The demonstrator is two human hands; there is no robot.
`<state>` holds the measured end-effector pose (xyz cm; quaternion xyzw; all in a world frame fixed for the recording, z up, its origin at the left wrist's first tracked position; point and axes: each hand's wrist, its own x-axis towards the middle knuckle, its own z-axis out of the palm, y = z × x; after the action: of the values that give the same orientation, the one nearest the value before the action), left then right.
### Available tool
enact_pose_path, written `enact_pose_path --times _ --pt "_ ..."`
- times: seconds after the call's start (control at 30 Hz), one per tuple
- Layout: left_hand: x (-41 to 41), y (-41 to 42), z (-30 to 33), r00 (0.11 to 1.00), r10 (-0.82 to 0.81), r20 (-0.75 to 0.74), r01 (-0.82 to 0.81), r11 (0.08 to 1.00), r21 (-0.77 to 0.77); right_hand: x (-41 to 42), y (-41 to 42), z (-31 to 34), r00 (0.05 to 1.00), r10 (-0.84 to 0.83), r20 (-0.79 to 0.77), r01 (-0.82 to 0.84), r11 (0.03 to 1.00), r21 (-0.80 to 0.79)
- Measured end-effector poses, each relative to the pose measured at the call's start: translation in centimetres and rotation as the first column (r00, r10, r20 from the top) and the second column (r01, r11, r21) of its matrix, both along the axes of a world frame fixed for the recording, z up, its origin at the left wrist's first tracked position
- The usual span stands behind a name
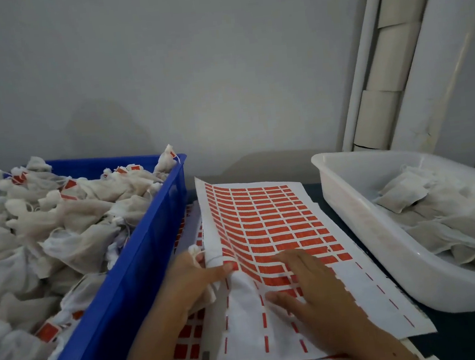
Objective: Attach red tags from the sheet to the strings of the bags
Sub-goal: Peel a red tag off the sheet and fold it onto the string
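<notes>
Fingers of the right hand lie spread and flat on the sheet, pressing on its red tags; the left hand pinches the sheet's lifted left edge, with a bag and its string seemingly tucked under the thumb. Judging by the bins, much is done and much remains: the blue bin is heaped with bags, several showing tags; the white bin holds bags with no tags visible; the sheet's near rows are stripped.

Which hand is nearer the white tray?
Right. The right hand lies on the tag sheet, a short way from the white tray on its right. The left hand grips the sheet's left edge, next to the blue bin.
</notes>
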<state>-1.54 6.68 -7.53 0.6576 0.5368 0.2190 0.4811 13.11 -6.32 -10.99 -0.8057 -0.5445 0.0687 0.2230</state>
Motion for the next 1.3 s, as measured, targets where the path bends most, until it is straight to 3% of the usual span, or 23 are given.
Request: enact_pose_path --times 0.13,0.3,0.57,0.7,0.8,1.0,1.17,1.3 --pt "-0.1 -0.8 0.3 0.993 -0.106 0.048 0.104 0.994 0.037 -1.7 0.9 1.7 0.99 0.071 -0.122 -0.049 0.984 0.173" --pt "0.2 -0.9 0.2 0.997 -0.058 0.058 0.053 0.994 0.091 -3.4 1.7 1.2 0.998 0.036 -0.042 -0.027 0.98 0.195" --pt "0.5 -0.5 -0.9 0.99 -0.131 0.053 0.119 0.975 0.188 -4.3 3.1 1.2 1.0 -0.005 0.031 -0.006 0.933 0.359" --pt "0.7 -0.7 -0.8 0.973 -0.144 0.182 0.124 0.985 0.118 -4.6 3.5 1.3 0.995 -0.038 0.094 0.004 0.939 0.345" --pt "1.1 -0.8 -0.5 0.992 -0.099 0.073 0.089 0.988 0.129 -4.8 3.7 1.7 0.99 -0.04 0.137 -0.007 0.945 0.328" --pt "0.7 -1.0 -0.8 0.978 -0.123 0.167 0.09 0.977 0.195 -4.6 4.4 2.2 0.983 -0.006 0.185 -0.047 0.959 0.281" --pt "0.5 -0.9 -1.1 0.974 -0.119 0.194 0.073 0.971 0.227 -4.3 4.7 2.0 0.996 -0.017 0.091 -0.012 0.95 0.313" --pt "0.6 -0.3 -1.5 0.982 -0.125 0.142 0.084 0.961 0.264 -3.9 5.0 1.4 0.982 -0.037 -0.188 0.105 0.924 0.367"
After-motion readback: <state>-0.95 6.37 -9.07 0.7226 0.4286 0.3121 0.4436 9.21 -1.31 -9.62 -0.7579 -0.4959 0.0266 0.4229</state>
